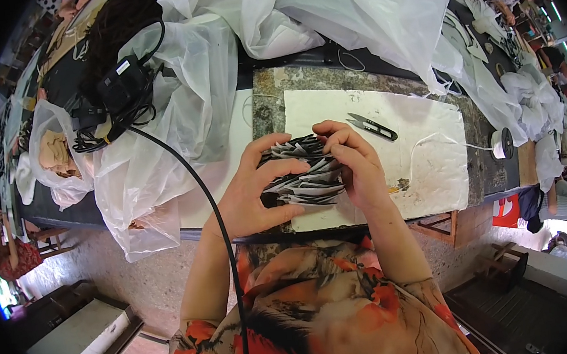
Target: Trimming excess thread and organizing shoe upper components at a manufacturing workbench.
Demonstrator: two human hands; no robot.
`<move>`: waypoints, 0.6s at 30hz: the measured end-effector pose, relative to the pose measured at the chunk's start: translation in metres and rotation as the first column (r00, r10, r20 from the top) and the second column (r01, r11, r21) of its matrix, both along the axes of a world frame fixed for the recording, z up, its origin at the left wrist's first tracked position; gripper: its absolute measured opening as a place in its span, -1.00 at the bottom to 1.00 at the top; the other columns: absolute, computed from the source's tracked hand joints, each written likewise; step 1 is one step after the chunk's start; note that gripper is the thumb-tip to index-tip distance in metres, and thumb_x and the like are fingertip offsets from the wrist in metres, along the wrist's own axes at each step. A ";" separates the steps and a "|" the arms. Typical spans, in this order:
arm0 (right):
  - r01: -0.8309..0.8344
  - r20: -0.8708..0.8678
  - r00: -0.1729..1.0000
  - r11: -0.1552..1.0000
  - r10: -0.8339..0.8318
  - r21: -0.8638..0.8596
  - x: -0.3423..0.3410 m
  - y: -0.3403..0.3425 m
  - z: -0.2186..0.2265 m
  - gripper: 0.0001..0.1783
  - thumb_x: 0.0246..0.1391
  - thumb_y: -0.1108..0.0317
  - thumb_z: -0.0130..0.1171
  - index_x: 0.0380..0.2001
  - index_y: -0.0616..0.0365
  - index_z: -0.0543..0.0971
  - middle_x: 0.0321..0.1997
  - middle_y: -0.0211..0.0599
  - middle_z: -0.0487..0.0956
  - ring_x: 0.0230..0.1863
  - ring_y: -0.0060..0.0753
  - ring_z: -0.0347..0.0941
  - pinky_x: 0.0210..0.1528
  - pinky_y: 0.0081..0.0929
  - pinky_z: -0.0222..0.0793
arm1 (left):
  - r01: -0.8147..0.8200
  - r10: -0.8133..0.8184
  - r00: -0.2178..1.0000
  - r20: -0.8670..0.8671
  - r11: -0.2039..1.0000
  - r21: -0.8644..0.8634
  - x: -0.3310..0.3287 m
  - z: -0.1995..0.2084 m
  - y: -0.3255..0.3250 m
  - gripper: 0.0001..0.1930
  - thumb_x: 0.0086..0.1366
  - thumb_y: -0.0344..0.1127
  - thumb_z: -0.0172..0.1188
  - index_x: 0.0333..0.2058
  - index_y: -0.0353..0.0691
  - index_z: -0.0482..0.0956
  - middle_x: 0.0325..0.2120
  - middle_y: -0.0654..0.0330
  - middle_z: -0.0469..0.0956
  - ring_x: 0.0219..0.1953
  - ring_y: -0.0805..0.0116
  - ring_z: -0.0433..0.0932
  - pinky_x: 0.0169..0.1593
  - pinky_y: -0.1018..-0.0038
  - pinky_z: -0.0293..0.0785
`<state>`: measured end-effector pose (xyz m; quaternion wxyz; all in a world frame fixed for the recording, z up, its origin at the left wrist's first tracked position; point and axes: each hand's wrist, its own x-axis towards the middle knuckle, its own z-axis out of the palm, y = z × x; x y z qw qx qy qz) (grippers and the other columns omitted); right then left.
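Between my two hands stands a stack of many thin black and pale grey strips [310,174], their edges facing up. My left hand [254,186] curves round the stack's left side, thumb low and fingers spread along it. On the other side, my right hand [356,160] presses its bent fingers against the stack's right edge. Under the stack lies a white sheet of board [433,191]. Black thread snips [373,126] rest on it, up and to the right of my right hand.
A spool of white cord [502,144] sits at the right, its cord trailing over the board. Clear plastic bags [203,63] cover the left and far table. A black power adapter [123,83] lies on them, and its cable [196,178] runs down past my left arm.
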<state>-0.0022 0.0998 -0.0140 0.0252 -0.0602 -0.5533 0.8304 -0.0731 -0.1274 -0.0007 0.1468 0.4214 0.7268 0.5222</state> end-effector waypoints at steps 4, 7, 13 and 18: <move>0.063 0.073 0.996 0.993 -0.056 -0.099 0.005 0.006 -0.008 -0.77 0.21 0.59 -0.09 -0.17 0.23 0.56 0.09 -0.31 0.52 0.11 -0.46 0.40 0.20 -0.53 0.27 | -0.005 0.004 1.000 0.022 1.000 0.022 0.001 -0.002 -0.001 -0.28 -0.09 -0.27 0.60 0.10 -0.04 0.51 0.27 -0.06 0.26 0.33 -0.03 0.26 0.34 0.16 0.24; -0.005 0.128 0.991 0.953 -0.036 0.303 0.015 0.007 -0.013 -0.76 0.22 0.51 -0.06 -0.11 0.27 0.54 0.01 -0.27 0.56 0.12 -0.37 0.42 0.26 -0.44 0.24 | 0.014 -0.017 0.999 0.034 0.996 0.084 0.004 -0.003 0.001 -0.30 -0.06 -0.34 0.54 0.13 -0.04 0.51 0.26 -0.02 0.26 0.27 -0.02 0.36 0.28 0.22 0.36; -0.193 -0.090 0.946 0.766 0.310 0.614 0.014 0.022 0.026 -0.29 0.16 0.13 0.21 0.31 0.23 0.34 0.38 -0.05 0.32 0.39 -0.12 0.23 0.45 -0.24 0.03 | 0.045 -0.043 0.999 -0.016 0.990 0.136 0.008 -0.017 -0.009 -0.14 -0.07 -0.41 0.52 0.27 -0.10 0.35 0.28 -0.01 0.28 0.31 -0.03 0.31 0.34 0.19 0.26; -0.179 0.077 0.894 0.194 0.441 0.965 0.022 0.003 0.055 0.34 -0.19 -0.33 0.42 0.50 0.15 0.04 0.53 -0.07 0.14 0.58 0.09 -0.07 0.54 0.24 -0.31 | -0.018 -0.011 0.987 0.158 0.984 0.177 0.023 -0.030 -0.007 0.15 -0.10 -0.43 0.53 0.45 -0.19 0.01 0.34 -0.01 0.22 0.35 -0.04 0.24 0.39 0.18 0.17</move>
